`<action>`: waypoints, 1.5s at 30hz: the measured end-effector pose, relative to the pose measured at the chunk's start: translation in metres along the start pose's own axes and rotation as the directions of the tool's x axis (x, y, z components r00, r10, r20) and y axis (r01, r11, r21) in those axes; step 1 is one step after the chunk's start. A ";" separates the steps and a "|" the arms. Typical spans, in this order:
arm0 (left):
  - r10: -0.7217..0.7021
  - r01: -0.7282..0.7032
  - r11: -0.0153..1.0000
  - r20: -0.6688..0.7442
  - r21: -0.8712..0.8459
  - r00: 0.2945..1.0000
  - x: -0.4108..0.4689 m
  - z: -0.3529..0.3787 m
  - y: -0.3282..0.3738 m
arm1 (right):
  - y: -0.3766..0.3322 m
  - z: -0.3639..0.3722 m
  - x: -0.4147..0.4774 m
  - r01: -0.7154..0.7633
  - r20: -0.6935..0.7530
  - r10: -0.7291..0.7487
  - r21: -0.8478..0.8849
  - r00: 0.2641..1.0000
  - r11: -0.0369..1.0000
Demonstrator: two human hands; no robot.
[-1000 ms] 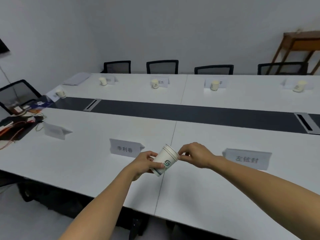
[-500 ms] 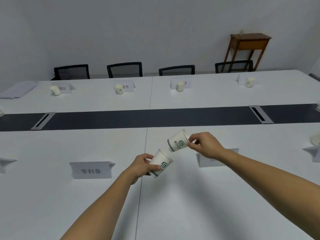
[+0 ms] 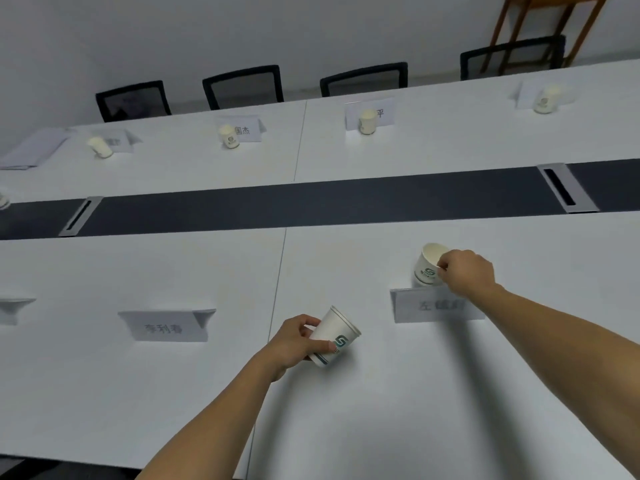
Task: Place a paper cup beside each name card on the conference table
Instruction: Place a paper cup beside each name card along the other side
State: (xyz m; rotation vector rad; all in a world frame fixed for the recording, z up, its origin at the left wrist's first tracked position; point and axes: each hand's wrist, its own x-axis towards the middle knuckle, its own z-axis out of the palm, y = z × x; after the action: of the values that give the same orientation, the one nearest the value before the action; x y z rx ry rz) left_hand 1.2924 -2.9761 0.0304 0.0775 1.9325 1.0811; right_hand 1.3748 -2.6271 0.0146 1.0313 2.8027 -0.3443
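Observation:
My right hand [image 3: 465,271] pinches the rim of a white paper cup [image 3: 428,266] with a green logo, upright just behind the near right name card [image 3: 433,305]; whether its base touches the table is hidden by the card. My left hand [image 3: 298,342] grips a stack of paper cups [image 3: 334,336], tilted to the right above the white conference table [image 3: 381,410]. To the left stands another name card [image 3: 165,325] with no cup by it. A third card's edge [image 3: 14,308] shows at far left.
Along the far side, several name cards each have a cup beside them, such as one cup [image 3: 229,136] and another cup [image 3: 367,122]. A dark strip [image 3: 311,206] with cable hatches runs down the table's middle. Black chairs [image 3: 242,86] line the far edge; papers [image 3: 33,152] lie far left.
My right hand pulled one cup off the stack and carried it right and away, to just behind the right name card. My left hand kept the stack. The camera view swung right and down.

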 end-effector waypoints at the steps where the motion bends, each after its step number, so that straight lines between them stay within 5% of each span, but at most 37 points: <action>1: -0.010 0.010 1.000 -0.004 0.004 1.000 -0.003 0.000 -0.003 | 0.001 0.006 0.000 0.001 0.009 -0.001 -0.014 1.000 1.000; 11: -0.065 0.062 0.997 -0.084 -0.035 0.994 -0.001 -0.013 -0.014 | -0.004 0.032 0.023 0.055 0.158 -0.028 -0.173 0.987 0.983; 18: -0.002 -0.003 0.999 -0.105 -0.050 0.994 -0.025 -0.030 -0.021 | -0.034 0.005 0.002 0.048 0.044 -0.044 -0.109 0.998 0.993; 24: 0.059 -0.075 0.993 -0.167 -0.086 0.984 -0.079 -0.081 -0.052 | -0.133 -0.009 -0.048 0.247 -0.005 -0.247 -0.026 0.969 0.969; 32: 0.072 -0.131 0.974 -0.294 -0.186 0.953 -0.175 -0.199 -0.163 | -0.319 0.027 -0.173 0.550 0.015 -0.552 0.077 0.834 0.832; 38: 0.036 -0.141 0.953 -0.364 -0.267 0.931 -0.253 -0.299 -0.245 | -0.459 0.067 -0.280 0.615 0.136 -0.674 0.310 0.726 0.725; 45: 0.000 -0.144 0.933 -0.399 -0.331 0.917 -0.298 -0.375 -0.299 | -0.571 0.079 -0.347 0.692 0.218 -0.833 0.471 0.509 0.546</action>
State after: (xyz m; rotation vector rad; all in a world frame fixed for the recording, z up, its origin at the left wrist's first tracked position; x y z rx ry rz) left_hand 1.3015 -3.5363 0.1001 -0.2938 2.0577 1.5779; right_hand 1.2685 -3.2855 0.1037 -0.3941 2.6245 -1.0167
